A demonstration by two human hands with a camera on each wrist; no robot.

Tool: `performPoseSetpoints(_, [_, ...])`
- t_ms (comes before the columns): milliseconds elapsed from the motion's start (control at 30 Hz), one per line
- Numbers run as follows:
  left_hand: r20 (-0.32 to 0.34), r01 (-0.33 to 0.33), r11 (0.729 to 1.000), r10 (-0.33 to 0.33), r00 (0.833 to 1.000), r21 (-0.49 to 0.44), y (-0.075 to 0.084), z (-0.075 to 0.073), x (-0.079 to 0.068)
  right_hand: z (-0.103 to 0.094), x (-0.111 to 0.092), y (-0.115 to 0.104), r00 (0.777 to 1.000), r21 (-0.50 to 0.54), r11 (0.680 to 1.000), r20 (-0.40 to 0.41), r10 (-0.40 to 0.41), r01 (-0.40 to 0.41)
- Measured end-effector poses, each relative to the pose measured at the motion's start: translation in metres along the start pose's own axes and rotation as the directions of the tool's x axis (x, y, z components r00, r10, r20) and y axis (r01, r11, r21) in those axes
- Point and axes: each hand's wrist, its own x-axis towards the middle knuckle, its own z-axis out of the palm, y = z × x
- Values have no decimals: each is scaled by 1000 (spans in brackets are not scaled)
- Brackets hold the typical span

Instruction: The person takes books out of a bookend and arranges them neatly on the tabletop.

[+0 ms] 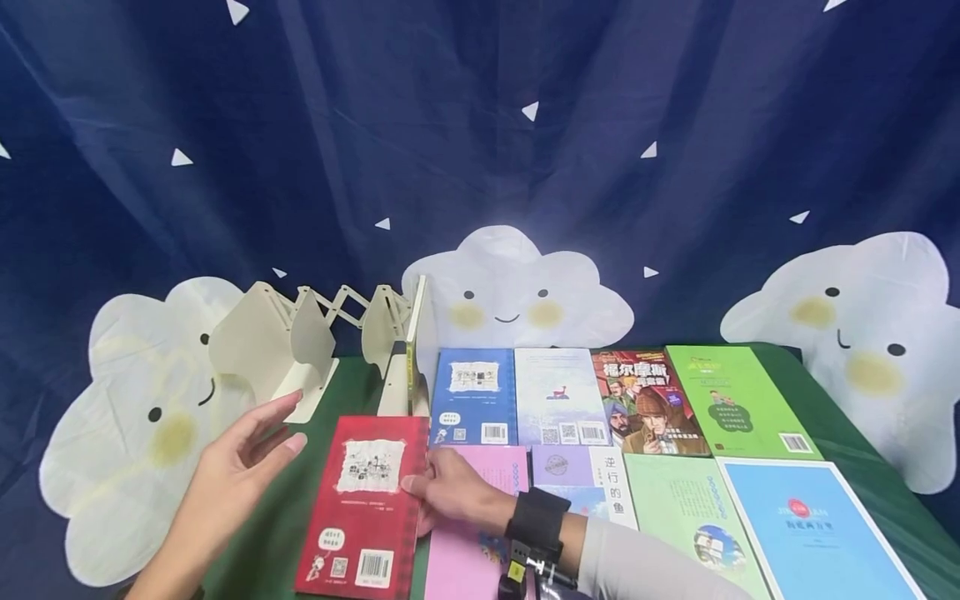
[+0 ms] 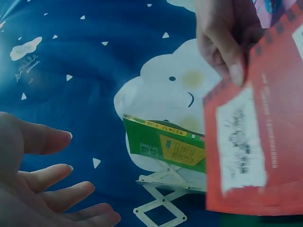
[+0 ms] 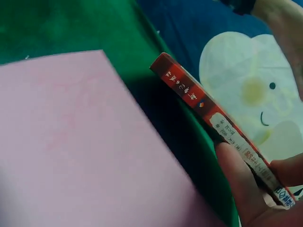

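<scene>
My right hand [image 1: 457, 492] grips a red book [image 1: 367, 504] by its right edge, thumb on the back cover. In the right wrist view the fingers [image 3: 239, 175] and thumb pinch the book along its spine [image 3: 220, 127]. My left hand [image 1: 243, 467] hovers to the left of the book, fingers spread and holding nothing; the left wrist view shows a gap between them. Behind both hands stands a cream expanding book rack [image 1: 255, 346] with folding lattice links. A thin green book [image 2: 165, 146] stands upright against its right-hand divider.
Several books lie flat in two rows on the right: a blue one [image 1: 474, 396], a white one [image 1: 558, 392], a detective-cover one [image 1: 648, 408], a green one [image 1: 742, 400], a pink one [image 1: 468, 550] and others. A green cloth [image 1: 258, 533] covers the table before a navy curtain [image 1: 465, 125].
</scene>
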Motion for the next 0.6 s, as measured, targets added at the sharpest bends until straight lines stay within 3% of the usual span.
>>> performPoseSetpoints(100, [7, -19, 1000, 19, 1000, -1, 1, 4, 2, -1, 2, 6, 998, -39, 999, -48, 33, -34])
performPoseSetpoints(200, [16, -32, 999, 32, 999, 12, 2, 7, 4, 0, 4, 10, 994, -188, 982, -108, 3, -23])
performPoseSetpoints(267, [33, -35, 999, 35, 999, 21, 3, 9, 6, 1, 4, 11, 990, -303, 952, -143, -8, -36])
performPoseSetpoints(367, [66, -34, 999, 33, 997, 20, 3, 13, 8, 0, 5, 12, 985, -477, 876, -173, -13, -72])
performPoseSetpoints(467, [89, -34, 999, 32, 995, 16, 4, 16, 10, -2, 5, 10, 983, -634, 767, -182, -27, -97])
performPoseSetpoints(600, [104, -56, 998, 54, 993, 19, 6, 19, 13, -4, 6, 9, 987, -744, 659, -158, -20, -106])
